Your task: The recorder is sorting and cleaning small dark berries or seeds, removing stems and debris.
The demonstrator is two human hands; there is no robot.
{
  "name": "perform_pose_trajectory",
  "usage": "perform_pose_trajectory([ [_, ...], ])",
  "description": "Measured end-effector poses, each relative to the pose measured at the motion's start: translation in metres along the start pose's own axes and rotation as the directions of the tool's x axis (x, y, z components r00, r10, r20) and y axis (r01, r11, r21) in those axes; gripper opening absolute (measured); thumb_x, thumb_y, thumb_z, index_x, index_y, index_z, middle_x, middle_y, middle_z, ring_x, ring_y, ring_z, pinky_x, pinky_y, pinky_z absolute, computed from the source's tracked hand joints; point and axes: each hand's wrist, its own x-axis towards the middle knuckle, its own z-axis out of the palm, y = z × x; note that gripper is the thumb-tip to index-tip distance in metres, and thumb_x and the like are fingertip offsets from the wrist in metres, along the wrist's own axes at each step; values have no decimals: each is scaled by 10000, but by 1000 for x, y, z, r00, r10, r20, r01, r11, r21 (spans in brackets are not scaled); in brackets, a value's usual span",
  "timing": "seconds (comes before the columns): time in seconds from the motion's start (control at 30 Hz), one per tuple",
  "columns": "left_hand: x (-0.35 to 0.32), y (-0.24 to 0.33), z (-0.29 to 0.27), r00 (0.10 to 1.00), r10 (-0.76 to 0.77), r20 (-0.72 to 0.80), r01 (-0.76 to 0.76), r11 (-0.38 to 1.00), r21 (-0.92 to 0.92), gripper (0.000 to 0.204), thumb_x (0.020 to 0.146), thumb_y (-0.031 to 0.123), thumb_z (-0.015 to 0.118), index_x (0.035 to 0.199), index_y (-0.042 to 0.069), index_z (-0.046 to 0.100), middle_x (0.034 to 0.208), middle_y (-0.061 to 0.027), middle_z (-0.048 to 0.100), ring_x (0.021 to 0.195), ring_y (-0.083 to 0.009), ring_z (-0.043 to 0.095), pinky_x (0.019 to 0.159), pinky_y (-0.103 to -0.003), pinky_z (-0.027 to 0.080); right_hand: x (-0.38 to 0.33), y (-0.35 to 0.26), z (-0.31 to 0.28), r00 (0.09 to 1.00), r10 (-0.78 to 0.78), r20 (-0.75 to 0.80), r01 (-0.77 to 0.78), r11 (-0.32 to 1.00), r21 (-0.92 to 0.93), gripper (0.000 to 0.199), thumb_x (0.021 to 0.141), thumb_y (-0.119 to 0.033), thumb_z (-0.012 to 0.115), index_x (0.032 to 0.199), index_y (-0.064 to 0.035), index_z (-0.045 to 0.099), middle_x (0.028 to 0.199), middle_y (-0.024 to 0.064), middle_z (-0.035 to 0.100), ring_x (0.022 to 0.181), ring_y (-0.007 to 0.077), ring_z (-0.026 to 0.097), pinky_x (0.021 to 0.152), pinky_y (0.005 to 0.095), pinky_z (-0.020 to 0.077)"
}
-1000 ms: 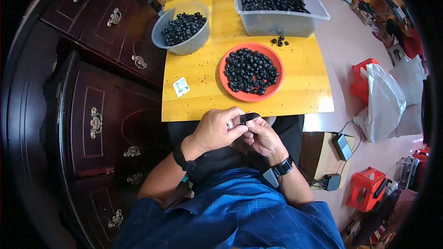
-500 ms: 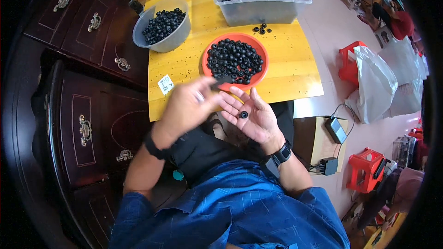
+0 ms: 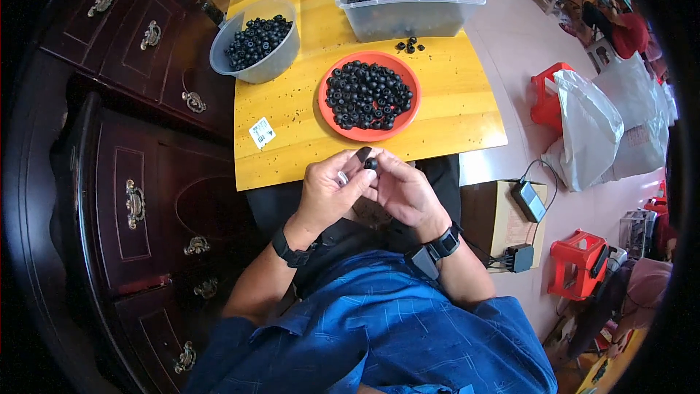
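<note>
In front of the plate my hands meet over my lap. My right hand (image 3: 407, 195) has its fingers curled up around a small round black rubber-like part (image 3: 371, 164). The left thumb presses near that part. My left hand (image 3: 332, 188) is closed on a dark, flat-tipped tool (image 3: 362, 153), its tip sticking up beside the part. A pale shiny piece (image 3: 342, 177) shows at the left fingers; I cannot make out whether it belongs to the tool. Just beyond the hands, an orange-red plate (image 3: 399, 125) holds a heap of the same black parts (image 3: 364, 91).
A round translucent tub (image 3: 273, 62) and a large clear bin (image 3: 408, 20), both with black parts, stand on the yellow table (image 3: 452, 109). Several loose parts (image 3: 410, 45) and a white label (image 3: 261, 133) lie there too. Dark wooden drawers (image 3: 131, 153) flank the left; red stools (image 3: 576, 263) stand right.
My left hand has moved right and down with the tool to meet my right hand. The right palm, open earlier with the part lying on it, has curled, bringing the part to the fingertips.
</note>
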Motion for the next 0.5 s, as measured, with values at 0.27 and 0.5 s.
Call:
perform_pose_trajectory([
  [0.27, -5, -1, -6, 998, -34, 43, 33, 999, 24, 278, 908, 25, 656, 1185, -1, 658, 921, 13, 660, 779, -32, 571, 702, -183, 463, -6, -6, 6, 993, 111, 35, -112, 993, 26, 295, 1008, -221, 556, 1245, -46, 580, 1031, 35, 667, 855, 117, 661, 770, 243, 557],
  [0.5, -3, 3, -9, 996, -23, 89, 15, 996, 84, 265, 931, 59, 654, 1186, -11, 656, 916, -17, 676, 732, -49, 589, 660, -190, 478, -3, -2, -3, 992, 93, 84, -101, 989, 105, 290, 996, -228, 585, 1216, -40, 590, 967, 15, 652, 797, 93, 625, 717, 239, 536],
])
